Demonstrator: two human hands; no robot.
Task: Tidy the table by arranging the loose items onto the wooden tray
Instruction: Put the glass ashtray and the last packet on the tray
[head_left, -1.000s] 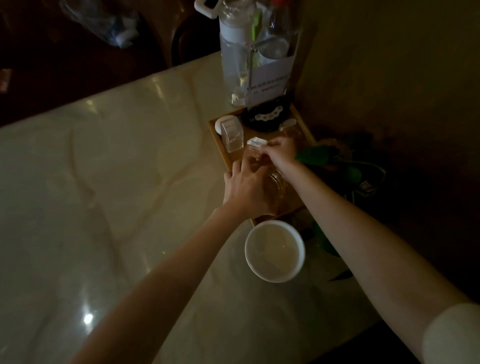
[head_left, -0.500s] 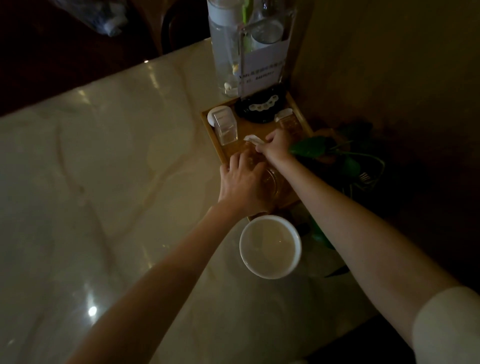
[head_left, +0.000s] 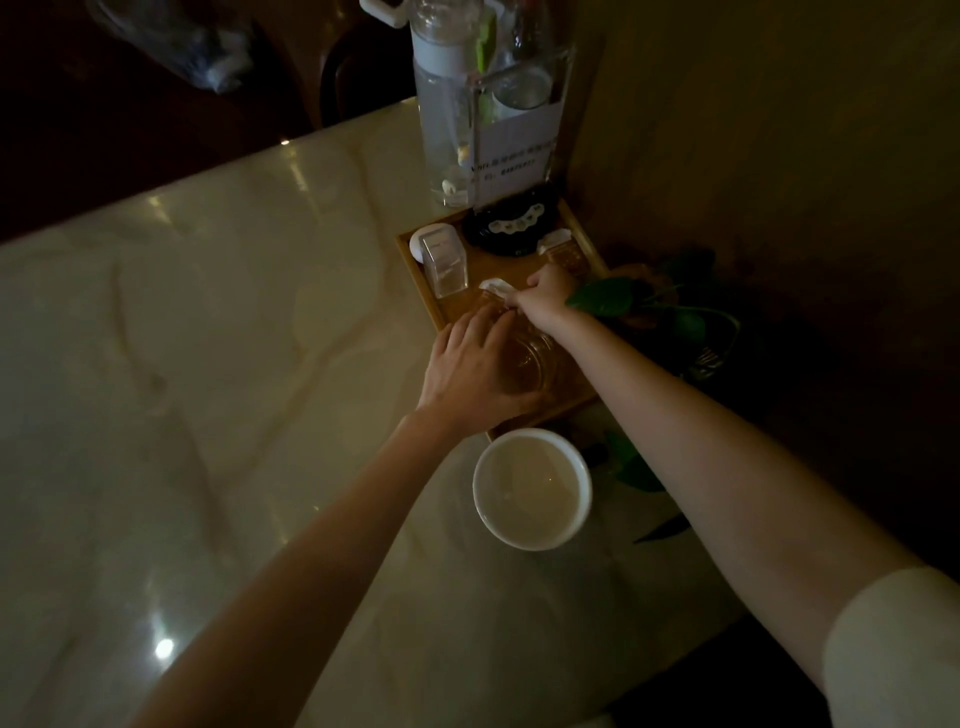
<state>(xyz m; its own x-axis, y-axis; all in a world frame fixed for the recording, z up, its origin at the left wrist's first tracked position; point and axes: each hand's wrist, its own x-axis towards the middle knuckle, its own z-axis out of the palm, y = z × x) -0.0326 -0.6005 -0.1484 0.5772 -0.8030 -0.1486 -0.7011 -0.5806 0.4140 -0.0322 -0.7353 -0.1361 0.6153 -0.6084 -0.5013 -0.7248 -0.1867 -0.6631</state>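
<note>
The rectangular wooden tray (head_left: 422, 270) sits at the far right edge of the pale marble-patterned table (head_left: 208, 364), and both hands work over its near half. The left hand (head_left: 470, 371) lies palm-down with fingers spread over a round clear glass jar (head_left: 530, 358) that stands on the tray's near part; the jar shows just to the right of the palm, under the fingertips and thumb, so the hand is cupped over it and touching it, though the dim light does not show how firmly it grips. The right hand (head_left: 545, 299) reaches in from the tray's right side, fingers pinched together on a small white lid-like piece (head_left: 493, 287) that sits at the tray's middle, just beyond the jar; what is beneath that piece is too dark to make out. At the tray's far left corner stands a small clear plastic box (head_left: 444, 265) with a round white object (head_left: 420, 244) touching it behind. A dark round item with white beads (head_left: 511, 228) occupies the tray's far middle, and a small amber-filled container (head_left: 563, 255) stands at the far right. Just in front of the tray's near edge, on the table, sits a white round bowl (head_left: 532, 488). Beyond the tray's far edge rise a tall clear water bottle (head_left: 447, 104) and an acrylic sign holder (head_left: 514, 150). Green plant leaves (head_left: 602, 297) spread to the tray's right.
</note>
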